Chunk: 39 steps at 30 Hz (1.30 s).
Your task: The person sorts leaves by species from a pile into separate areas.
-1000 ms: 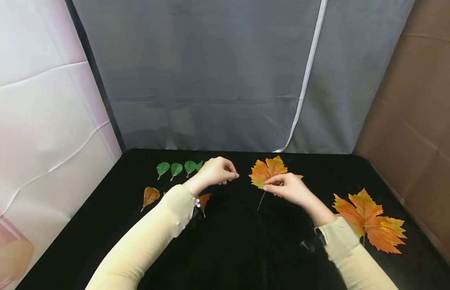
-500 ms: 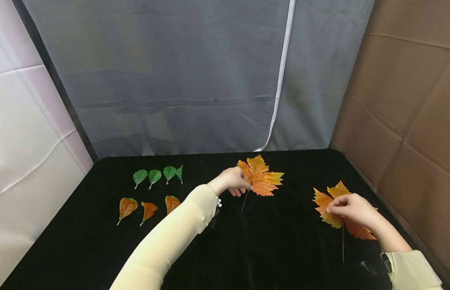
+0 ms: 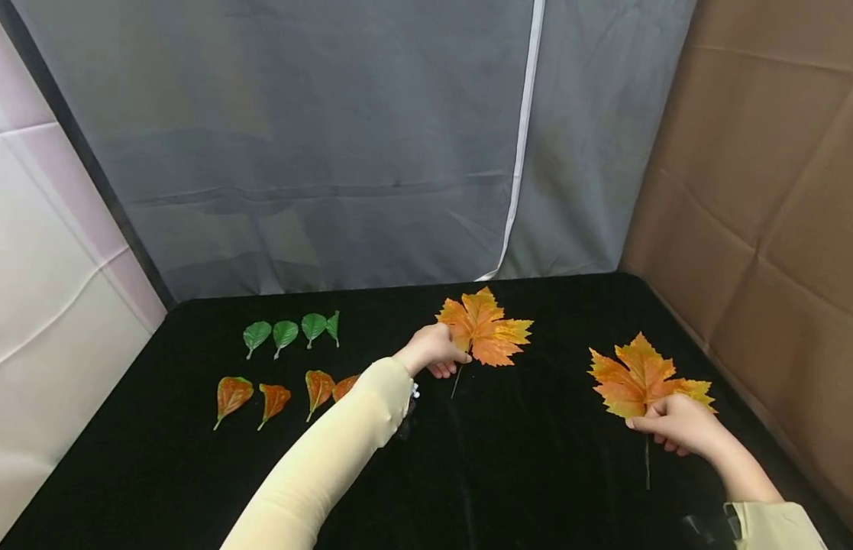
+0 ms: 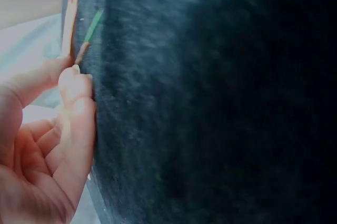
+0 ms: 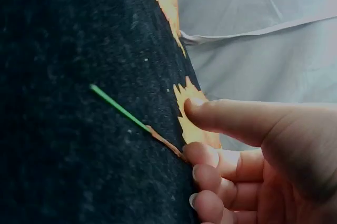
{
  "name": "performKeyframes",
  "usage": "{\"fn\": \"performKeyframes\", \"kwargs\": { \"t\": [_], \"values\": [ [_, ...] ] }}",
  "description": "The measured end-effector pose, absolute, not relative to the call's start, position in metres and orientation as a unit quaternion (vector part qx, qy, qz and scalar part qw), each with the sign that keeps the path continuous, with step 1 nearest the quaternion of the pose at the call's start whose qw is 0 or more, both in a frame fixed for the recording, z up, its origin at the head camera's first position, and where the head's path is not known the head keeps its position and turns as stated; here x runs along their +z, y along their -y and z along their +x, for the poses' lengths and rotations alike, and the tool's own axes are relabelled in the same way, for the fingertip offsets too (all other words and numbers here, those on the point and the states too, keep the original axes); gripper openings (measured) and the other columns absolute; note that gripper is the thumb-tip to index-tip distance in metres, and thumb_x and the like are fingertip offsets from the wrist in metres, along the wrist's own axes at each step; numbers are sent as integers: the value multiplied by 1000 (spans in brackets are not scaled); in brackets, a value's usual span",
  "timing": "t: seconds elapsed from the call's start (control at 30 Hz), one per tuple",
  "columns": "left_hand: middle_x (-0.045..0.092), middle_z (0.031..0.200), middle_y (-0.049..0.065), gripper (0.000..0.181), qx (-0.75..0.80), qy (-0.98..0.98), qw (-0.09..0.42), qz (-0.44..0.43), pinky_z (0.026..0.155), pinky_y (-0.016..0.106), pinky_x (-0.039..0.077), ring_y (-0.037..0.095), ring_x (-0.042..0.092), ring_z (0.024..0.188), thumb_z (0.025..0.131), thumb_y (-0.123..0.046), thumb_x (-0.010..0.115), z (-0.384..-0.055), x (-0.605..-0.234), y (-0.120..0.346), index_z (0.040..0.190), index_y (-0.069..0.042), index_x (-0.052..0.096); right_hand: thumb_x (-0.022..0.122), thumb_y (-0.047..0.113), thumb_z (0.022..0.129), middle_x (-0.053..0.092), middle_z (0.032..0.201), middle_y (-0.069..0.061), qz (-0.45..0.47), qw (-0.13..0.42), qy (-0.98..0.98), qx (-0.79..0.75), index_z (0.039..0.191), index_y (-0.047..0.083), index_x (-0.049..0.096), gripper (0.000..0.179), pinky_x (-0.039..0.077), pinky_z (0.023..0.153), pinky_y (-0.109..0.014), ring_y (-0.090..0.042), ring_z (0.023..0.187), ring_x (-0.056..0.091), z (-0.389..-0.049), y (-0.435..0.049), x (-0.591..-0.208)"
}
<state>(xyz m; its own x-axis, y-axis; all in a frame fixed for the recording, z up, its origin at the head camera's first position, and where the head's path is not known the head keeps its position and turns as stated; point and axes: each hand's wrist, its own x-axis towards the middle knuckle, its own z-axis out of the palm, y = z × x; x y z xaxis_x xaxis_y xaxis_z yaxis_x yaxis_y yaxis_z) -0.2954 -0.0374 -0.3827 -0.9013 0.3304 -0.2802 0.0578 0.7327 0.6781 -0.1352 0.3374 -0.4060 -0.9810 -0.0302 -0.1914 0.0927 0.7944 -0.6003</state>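
Note:
My left hand (image 3: 436, 350) pinches an orange maple leaf (image 3: 488, 330) at its stem base, near the back of the black table. In the left wrist view, thumb and index fingertips (image 4: 73, 71) meet where the stem (image 4: 95, 26) joins the leaf. My right hand (image 3: 680, 422) is at the base of another orange maple leaf (image 3: 635, 374), farther right. Its thumb and index stand apart in the right wrist view, with the green-tipped stem (image 5: 121, 109) running up to the index fingertip. The lower right part of that leaf is covered by the hand.
Several small green leaves (image 3: 285, 334) form a row at the table's back left. Nearer lie several small orange leaves (image 3: 234, 395), the rightmost partly behind the left sleeve (image 3: 344, 451). A grey curtain (image 3: 330, 153) hangs behind the table (image 3: 536, 473), a brown one (image 3: 749, 191) at right.
My right hand has gone from the middle maple leaf to the right one, then down to its base. The left hand has come right and taken hold of the middle leaf. The view has turned rightward.

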Motion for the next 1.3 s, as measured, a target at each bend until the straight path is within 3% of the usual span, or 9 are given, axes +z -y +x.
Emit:
{"fn": "performKeyframes", "kwargs": {
  "t": [0.2, 0.73, 1.03, 1.3],
  "values": [
    [65, 55, 4, 26, 306, -929, 177, 112, 46, 29, 53, 13, 61, 45, 79, -23, 81, -293, -384, 33, 68, -5, 67, 80, 41, 76, 45, 49, 3, 46, 80, -962, -255, 55, 13, 49, 46, 41, 43, -31, -13, 43, 45, -131, -334, -398],
    [65, 54, 4, 22, 285, -933, 177, 132, 45, 28, 53, 12, 61, 44, 83, -15, 73, -295, -380, 35, 64, -5, 67, 73, 20, 79, 45, 51, 4, 27, 76, -954, -290, 54, 13, 50, 35, 44, 43, -30, -12, 45, 45, -135, -336, -400],
    [65, 54, 3, 23, 279, -934, 171, 141, 46, 29, 53, 13, 62, 45, 82, -17, 74, -294, -381, 34, 63, -5, 68, 70, 23, 82, 46, 53, 3, 57, -1, -949, -310, 62, 10, 56, 28, 50, 45, -31, -15, 44, 55, -135, -339, -409],
    [64, 52, 2, 25, 267, -940, 150, 148, 45, 29, 52, 14, 62, 44, 82, -21, 75, -292, -381, 35, 62, -7, 68, 68, 17, 85, 59, 58, -1, 74, -47, -939, -333, 73, 2, 61, 20, 52, 46, -30, -17, 48, 61, -133, -343, -413]
  ]
}}
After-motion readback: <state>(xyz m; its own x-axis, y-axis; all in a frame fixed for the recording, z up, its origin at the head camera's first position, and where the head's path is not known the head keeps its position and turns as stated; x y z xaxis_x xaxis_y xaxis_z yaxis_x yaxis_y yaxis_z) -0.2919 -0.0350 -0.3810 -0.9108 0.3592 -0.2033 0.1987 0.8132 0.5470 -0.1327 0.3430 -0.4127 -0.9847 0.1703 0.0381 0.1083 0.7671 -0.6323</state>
